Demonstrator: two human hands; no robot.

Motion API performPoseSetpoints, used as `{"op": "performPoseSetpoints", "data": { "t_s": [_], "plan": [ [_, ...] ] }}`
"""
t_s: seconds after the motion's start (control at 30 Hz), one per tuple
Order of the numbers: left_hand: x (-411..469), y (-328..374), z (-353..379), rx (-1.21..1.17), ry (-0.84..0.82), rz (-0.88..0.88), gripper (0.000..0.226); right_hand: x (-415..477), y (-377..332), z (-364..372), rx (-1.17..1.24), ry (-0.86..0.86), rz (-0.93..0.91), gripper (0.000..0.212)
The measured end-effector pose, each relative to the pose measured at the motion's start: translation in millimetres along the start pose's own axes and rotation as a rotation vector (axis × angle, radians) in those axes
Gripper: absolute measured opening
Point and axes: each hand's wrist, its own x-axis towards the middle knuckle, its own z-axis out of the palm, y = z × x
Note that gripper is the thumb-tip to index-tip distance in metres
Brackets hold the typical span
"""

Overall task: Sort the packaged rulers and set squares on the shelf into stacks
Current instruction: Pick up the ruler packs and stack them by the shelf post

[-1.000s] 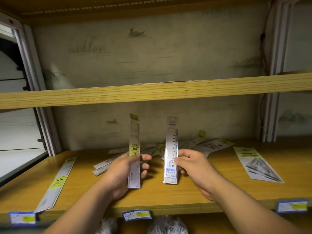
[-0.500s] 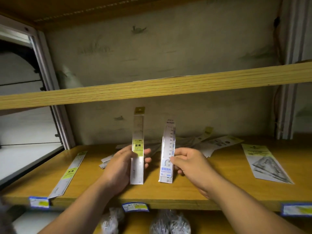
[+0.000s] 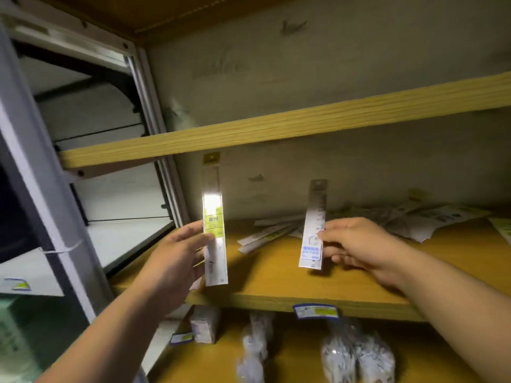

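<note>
From the head view, both hands are up in front of the middle shelf (image 3: 276, 275), each holding one packaged ruler upright. The left hand (image 3: 177, 258) has its fingers closed around the lower half of a long ruler (image 3: 214, 225) with a yellow-green label; the thumb presses across the front, and the pack's gold top tab reaches up to the edge of the upper shelf (image 3: 276, 128). Glare washes out part of its wrapper. The right hand (image 3: 356, 244) pinches a shorter ruler (image 3: 313, 228) with a blue label by its right edge, fingers shut on it, thumb in front. The two rulers are apart, the long one on the left and nearer, its bottom end over the shelf's near edge.

Far behind them, a loose pile of packs (image 3: 373, 217) lies fanned across the shelf toward the right; the blur keeps me from telling rulers from set squares there. A blue price tag (image 3: 315, 310) sits on the shelf's front edge. Below, on the lower shelf, are clear bags (image 3: 356, 357) and a small box (image 3: 204, 324). On the left stands a grey metal frame (image 3: 55, 230).
</note>
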Motion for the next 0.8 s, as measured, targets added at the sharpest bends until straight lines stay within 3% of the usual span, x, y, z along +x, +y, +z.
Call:
{"op": "performPoseSetpoints", "data": {
  "t_s": [0.17, 0.4, 0.6, 0.8],
  "plan": [
    [11.1, 6.9, -68.8, 0.052, -0.041, 0.037, 0.027, 18.6, -3.2, 96.4, -0.094, -0.125, 0.018, 0.014],
    [30.0, 1.8, -125.7, 0.061, -0.071, 0.007, 0.031, 35.8, -8.7, 198.1, -0.234, -0.122, -0.049, 0.018],
    [33.0, -5.6, -141.6, 0.034, -0.099, -0.009, 0.03, 47.7, -0.7, 225.0, -0.393, 0.052, -0.129, 0.011],
    [33.0, -13.3, -138.1, -0.026, -0.125, -0.032, 0.028, 35.0, 10.0, 225.7, -0.352, 0.197, -0.293, 0.014]
  ]
}}
